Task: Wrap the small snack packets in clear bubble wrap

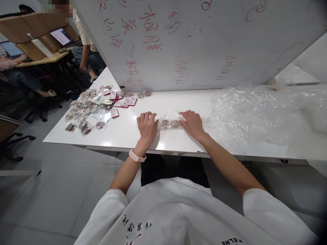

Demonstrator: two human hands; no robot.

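A clear plastic bag [171, 115] lies flat on the white table in front of me, with a few small brownish and purplish packets [170, 124] in a row inside it. My left hand [148, 127] is at the bag's left end, fingers curled down onto the film. At the right end, my right hand [192, 124] has its fingers and thumb bent around the plastic. Parts of the film under both palms are hidden. A pale pink band [137, 156] circles my left wrist.
Left on the table [122, 131] lies a heap of small sealed packets [85, 105] with red-and-white cards [131, 101]. Crumpled clear plastic bags [240, 115] cover the right side. A whiteboard [194, 44] with red writing stands behind. Two people are at the far left.
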